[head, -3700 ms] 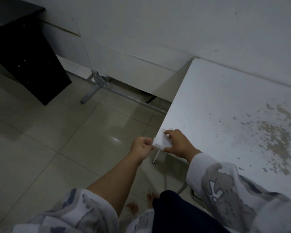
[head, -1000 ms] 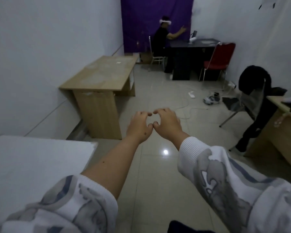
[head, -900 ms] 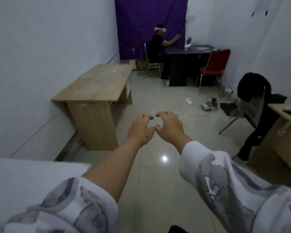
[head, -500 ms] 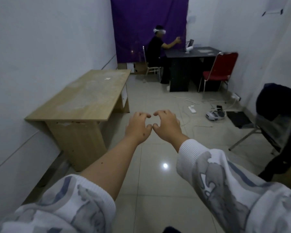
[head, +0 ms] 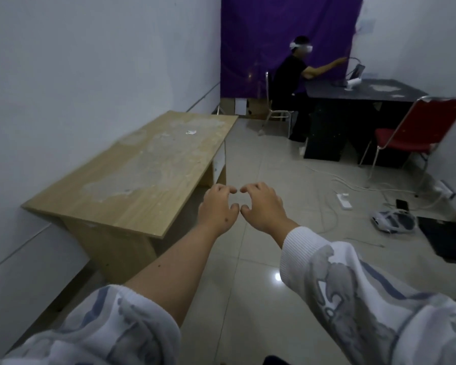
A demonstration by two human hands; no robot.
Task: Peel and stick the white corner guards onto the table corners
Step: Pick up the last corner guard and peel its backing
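1. While no white corner guard can be made out in either hand, the nearest task item is the light-wood rectangular table [head: 153, 167], standing along the white wall [head: 90, 61] at left, its top worn in pale patches, its near corner bare wood.
2. Small white scrap [head: 191, 132]: lies on the far part of that tabletop; too small to identify.
3. Left hand [head: 217, 206]: held out over the floor, just right of the table's near edge, fingers curled, nothing visible in its grip.
4. Right hand [head: 262, 206]: beside the left, fingers likewise curled and empty; the fingertips and thumbs of both hands nearly meet, a narrow gap between.
5. Sleeves: white with grey-blue print; left pushed up the forearm, right down to the wrist.
6. Pale glossy tiled floor [head: 248, 285]: carries cables and a white power strip [head: 344, 201].
7. Red metal-framed chair [head: 416, 133]: beside a black desk [head: 358, 101].
8. Seated person in black wearing a white headset [head: 292, 75]: at that desk, before a purple curtain [head: 274, 27].
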